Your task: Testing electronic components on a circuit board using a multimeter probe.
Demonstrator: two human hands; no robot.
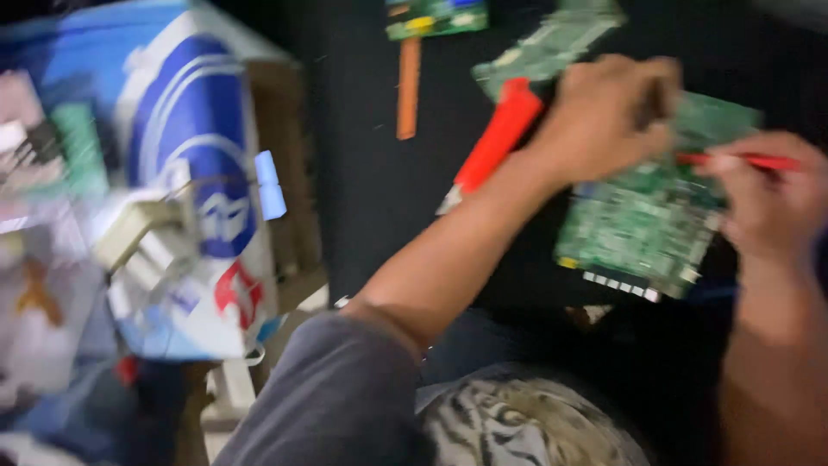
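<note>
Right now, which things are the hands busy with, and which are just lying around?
In use:
- green circuit board, under the left hand
- thin red tool, in the right hand

Lying about:
- red-handled tool beside the left wrist
- two more green boards farther back
- orange strip
- blue-and-white cardboard box of parts on the left

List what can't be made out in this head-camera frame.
- Green circuit board: motion blur smears its components; the left hand covers its top.
- Thin red tool in the right hand: tip blurred, type unclear.
- Second board: cut off by the top edge.
- Blue-and-white box: contents too blurred to identify.
</note>
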